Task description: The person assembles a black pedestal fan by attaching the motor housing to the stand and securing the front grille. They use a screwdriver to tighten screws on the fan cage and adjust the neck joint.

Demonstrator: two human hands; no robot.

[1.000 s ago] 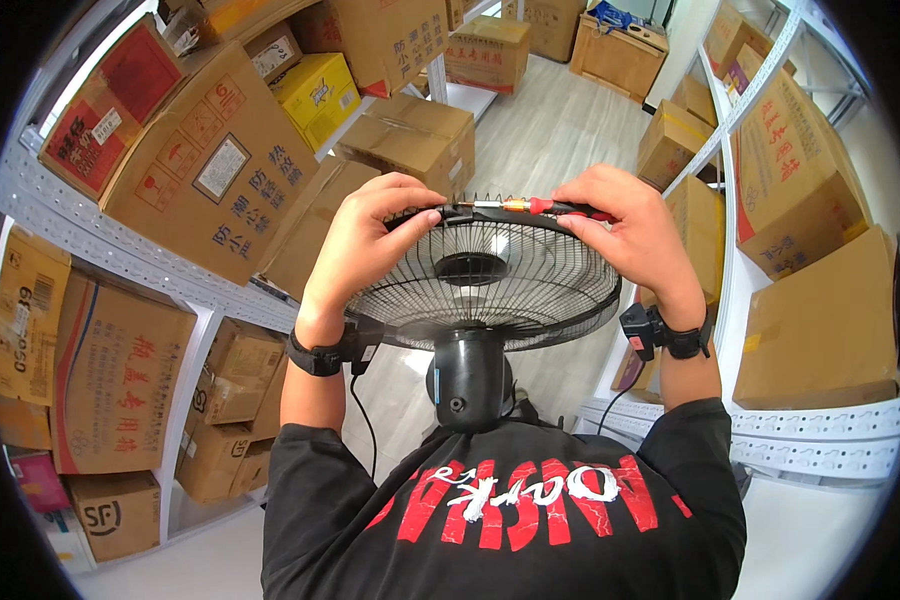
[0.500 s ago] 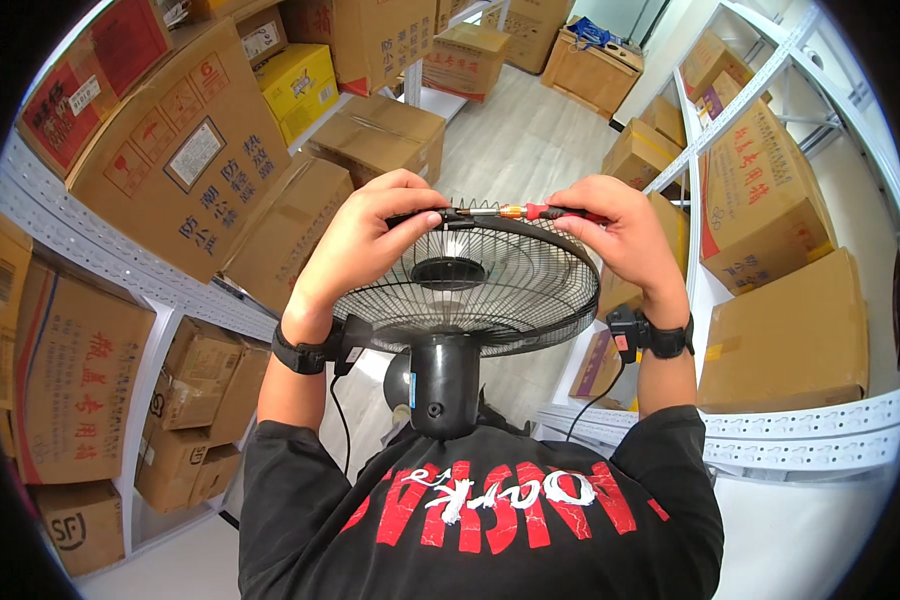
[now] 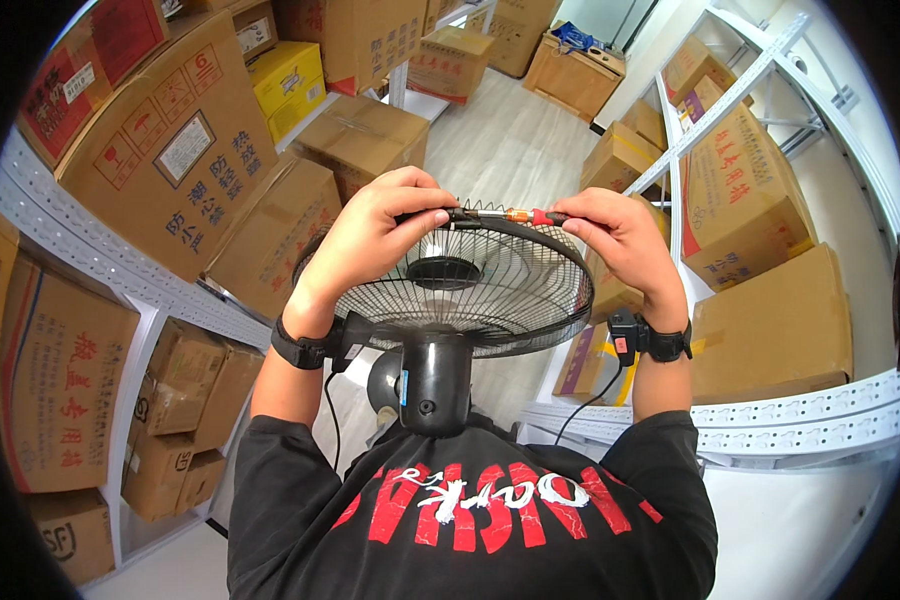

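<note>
Right hand point(image 3: 620, 228) pinches the handle of the red-and-black screwdriver point(image 3: 541, 217), which lies roughly level along the rim of the black fan point(image 3: 445, 318). Left hand point(image 3: 395, 222) pinches that rim by the tip; I cannot tell whether the tip is seated. My judgement: an off-axis push could skid it into the left hand. Beyond, I log cartons point(image 3: 775, 325) on shelving point(image 3: 800, 428).
</note>
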